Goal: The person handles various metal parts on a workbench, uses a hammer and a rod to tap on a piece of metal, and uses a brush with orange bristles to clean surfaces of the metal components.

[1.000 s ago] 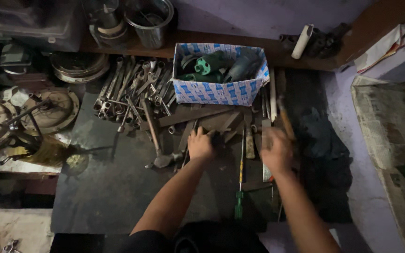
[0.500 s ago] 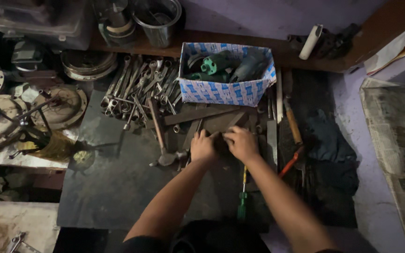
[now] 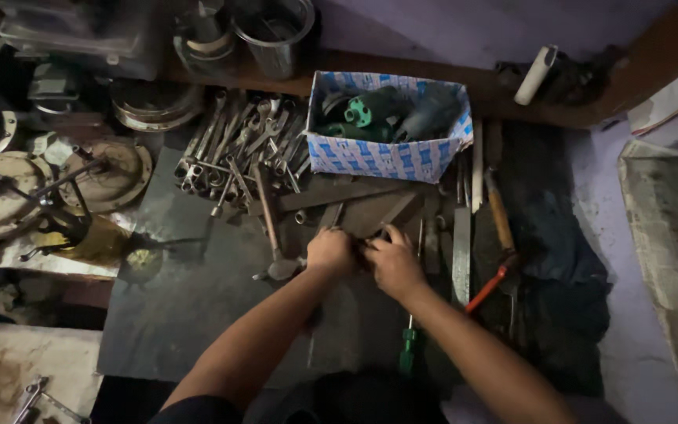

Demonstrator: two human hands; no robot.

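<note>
Since both hands, left [image 3: 329,251] and right [image 3: 392,263], are curled shut w/ grip on a small dark part [image 3: 364,245], too dim to identify, it should be steadied low over the flat bars [image 3: 370,210].

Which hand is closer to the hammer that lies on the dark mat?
The left hand. It rests just right of the hammer, close beside its head. The right hand sits further right, on the far side of the left hand.

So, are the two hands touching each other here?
Touching. The head view shows the left hand and right hand pressed together at the fingers, no gap between.
</note>
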